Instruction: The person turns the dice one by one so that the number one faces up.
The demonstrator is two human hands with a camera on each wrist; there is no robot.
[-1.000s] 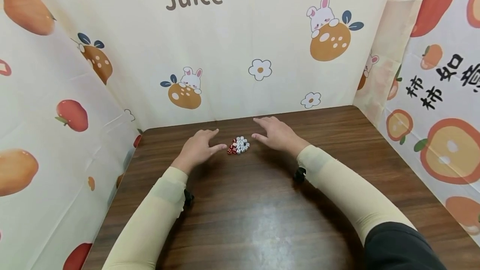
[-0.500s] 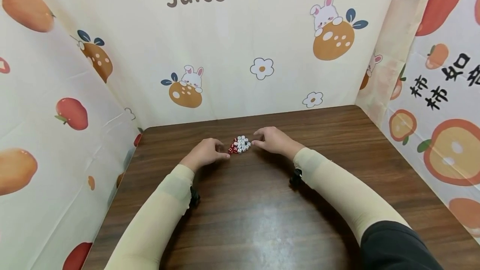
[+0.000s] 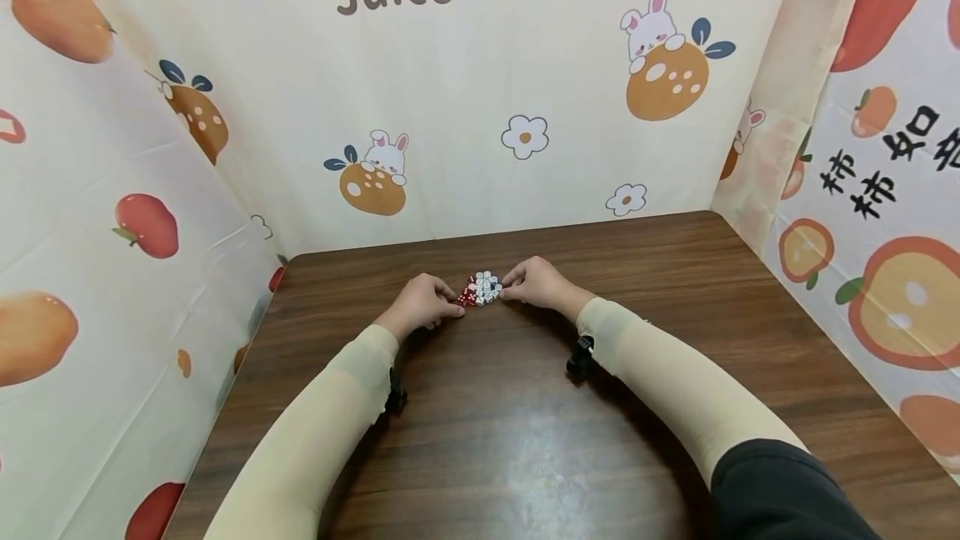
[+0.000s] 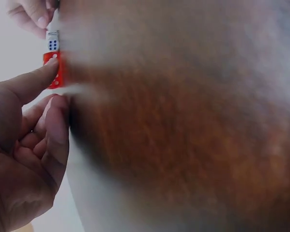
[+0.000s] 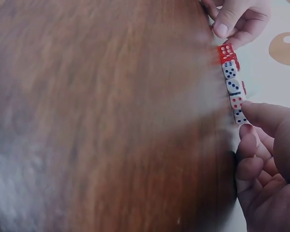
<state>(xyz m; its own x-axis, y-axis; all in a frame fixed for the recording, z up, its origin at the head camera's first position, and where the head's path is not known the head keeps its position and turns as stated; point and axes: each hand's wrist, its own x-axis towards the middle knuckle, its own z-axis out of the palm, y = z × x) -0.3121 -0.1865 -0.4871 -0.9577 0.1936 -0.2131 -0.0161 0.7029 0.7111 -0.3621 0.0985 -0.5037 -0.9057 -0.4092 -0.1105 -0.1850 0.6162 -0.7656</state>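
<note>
In the head view a small cluster of dice lies near the back of the table, red dice (image 3: 467, 298) on the left and white dice (image 3: 484, 283) on the right. My left hand (image 3: 422, 303) has its thumb and curled fingers around a red die (image 4: 53, 75) at the left edge. From the other side my right hand (image 3: 542, 283) pinches at a white die (image 5: 239, 117) on the right edge. Both wrist views show the dice edge-on, side by side. Part of the red die is hidden behind the left thumb (image 4: 40, 79).
The dark wooden table (image 3: 480, 440) stretches toward me in front of the dice. A printed curtain (image 3: 450, 90) closes off the back and sides just beyond the table edge. Black wrist devices (image 3: 580, 359) hang beneath both forearms.
Both hands have come down and inward from spread fingers on either side of the dice. Their fingertips now meet the two ends of the cluster; the dice stay in place.
</note>
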